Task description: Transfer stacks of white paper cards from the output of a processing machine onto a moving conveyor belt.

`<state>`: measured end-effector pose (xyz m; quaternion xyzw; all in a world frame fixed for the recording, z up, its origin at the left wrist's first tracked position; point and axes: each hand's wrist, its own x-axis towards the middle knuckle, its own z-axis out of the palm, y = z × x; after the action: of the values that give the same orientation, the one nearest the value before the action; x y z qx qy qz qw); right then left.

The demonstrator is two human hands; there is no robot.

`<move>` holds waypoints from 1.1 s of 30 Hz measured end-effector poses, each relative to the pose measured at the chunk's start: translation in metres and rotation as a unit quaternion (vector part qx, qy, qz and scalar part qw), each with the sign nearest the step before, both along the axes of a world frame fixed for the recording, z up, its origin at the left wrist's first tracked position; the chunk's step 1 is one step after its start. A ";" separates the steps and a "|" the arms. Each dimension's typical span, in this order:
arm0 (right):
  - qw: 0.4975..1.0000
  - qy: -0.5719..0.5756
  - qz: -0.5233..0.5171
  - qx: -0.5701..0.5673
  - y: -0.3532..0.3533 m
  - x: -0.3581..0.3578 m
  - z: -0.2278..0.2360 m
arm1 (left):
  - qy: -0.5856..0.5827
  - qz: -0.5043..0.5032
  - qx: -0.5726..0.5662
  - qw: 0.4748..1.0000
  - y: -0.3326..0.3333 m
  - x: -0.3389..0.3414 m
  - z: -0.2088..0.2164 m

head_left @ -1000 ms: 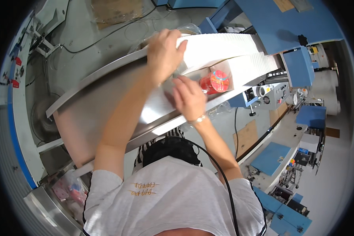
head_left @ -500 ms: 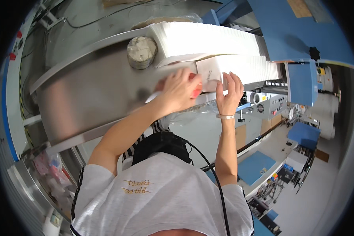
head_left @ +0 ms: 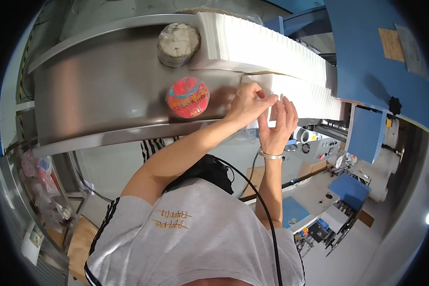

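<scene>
My left hand is over the near end of the front row of white folded sheets. Its fingers are curled in, thumb against fingertips; anything pinched there is too small to make out. Close on its right, my right hand has its thumb and fingers apart, the fingertips beside the left thumb at the stack. A pale printed sheet lies partly under the left hand. To the left, a red round roll-like piece with blue and gold marks rests on the metal table, touched by neither hand.
A plastic-wrapped round bundle stands at the table's far side. Beside it runs a second long row of white sheets. A blue machine housing closes off the right end. The table's raised near rim crosses above my left forearm.
The red round piece was at my left hand and now lies on the table, released. My left hand has moved right, beside my right hand at the white sheets. The view has shifted.
</scene>
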<state>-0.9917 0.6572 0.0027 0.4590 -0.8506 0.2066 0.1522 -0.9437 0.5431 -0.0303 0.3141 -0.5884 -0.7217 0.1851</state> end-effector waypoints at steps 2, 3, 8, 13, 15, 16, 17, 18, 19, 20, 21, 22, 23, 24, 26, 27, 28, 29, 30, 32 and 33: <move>1.000 -0.001 0.010 0.018 0.000 0.000 0.004 | -0.003 0.002 0.002 1.000 -0.001 -0.005 -0.005; 1.000 0.003 0.008 0.016 0.001 0.000 0.006 | -0.008 0.004 0.003 1.000 -0.001 -0.006 -0.008; 0.999 -0.044 0.025 0.004 0.000 -0.002 0.013 | 0.041 0.014 0.047 0.998 -0.004 -0.004 -0.015; 0.999 -0.041 0.015 -0.016 0.000 -0.004 0.009 | 0.032 0.029 0.160 0.986 -0.010 0.008 -0.011; 0.998 -0.050 0.010 -0.023 0.000 -0.003 0.008 | 0.014 0.070 0.168 0.983 -0.012 0.012 -0.010; 0.998 -0.050 0.011 -0.023 -0.001 -0.003 0.008 | 0.014 0.067 0.166 0.984 -0.013 0.014 -0.010; 0.998 -0.050 0.012 -0.023 -0.001 -0.002 0.009 | 0.005 0.081 0.175 0.981 -0.014 0.017 -0.011; 0.998 -0.050 0.009 -0.025 -0.001 -0.001 0.009 | -0.004 0.096 0.183 0.978 -0.015 0.019 -0.010; 0.998 -0.051 0.005 -0.024 -0.001 -0.001 0.009 | -0.005 0.093 0.182 0.979 -0.015 0.022 -0.009; 0.998 -0.052 0.002 -0.022 -0.002 -0.001 0.009 | -0.002 0.093 0.198 0.976 -0.015 0.024 -0.006; 0.998 -0.052 0.001 -0.024 -0.002 0.000 0.008 | 0.000 0.092 0.214 0.973 -0.016 0.026 -0.004; 0.998 -0.057 0.000 -0.027 -0.002 0.000 0.008 | 0.000 0.090 0.212 0.973 -0.015 0.028 -0.005; 0.998 -0.061 0.000 -0.031 -0.003 0.001 0.008 | 0.001 0.097 0.214 0.972 -0.015 0.029 -0.009; 0.998 -0.061 -0.001 -0.032 -0.003 0.001 0.008 | 0.002 0.104 0.216 0.971 -0.014 0.030 -0.012; 0.998 -0.058 0.000 -0.033 -0.003 0.001 0.007 | 0.011 0.116 0.220 0.968 -0.014 0.032 -0.015; 0.998 -0.059 -0.001 -0.034 -0.004 0.001 0.007 | 0.020 0.129 0.226 0.965 -0.014 0.033 -0.017; 0.998 -0.055 -0.002 -0.036 -0.005 0.002 0.008 | 0.019 0.129 0.225 0.966 -0.013 0.035 -0.019; 0.998 -0.051 -0.003 -0.038 -0.006 0.001 0.008 | 0.027 0.140 0.222 0.965 -0.013 0.035 -0.019; 0.998 -0.051 -0.003 -0.040 -0.006 0.000 0.008 | 0.035 0.151 0.219 0.963 -0.012 0.036 -0.019; 0.999 -0.029 0.014 -0.032 -0.006 -0.002 0.008 | 0.032 0.145 0.199 0.969 -0.008 0.037 -0.013; 0.999 -0.028 0.012 -0.033 -0.007 -0.002 0.007 | 0.028 0.138 0.182 0.973 -0.007 0.038 -0.008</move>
<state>-0.9940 0.6504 0.0100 0.4580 -0.8414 0.2496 0.1411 -0.9058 0.5364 -0.0384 0.4008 -0.3930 -0.7922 0.2394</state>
